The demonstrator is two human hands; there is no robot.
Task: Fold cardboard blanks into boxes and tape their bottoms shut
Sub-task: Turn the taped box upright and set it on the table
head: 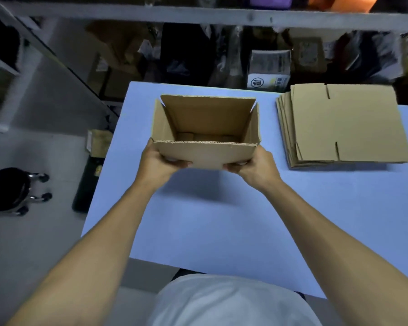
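An opened cardboard box (206,128) is held above the light blue table (222,220), its open top facing the camera and its top flaps standing up. The left hand (159,164) grips the box's near-left lower corner; the right hand (254,167) grips the near-right one, fingers curled under. To the box's right, well apart, a stack of flat blanks (342,124) lies on the table

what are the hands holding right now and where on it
Both hold the opened cardboard box, above the blue table. The left hand grips its near left bottom corner, the right hand its near right bottom corner.
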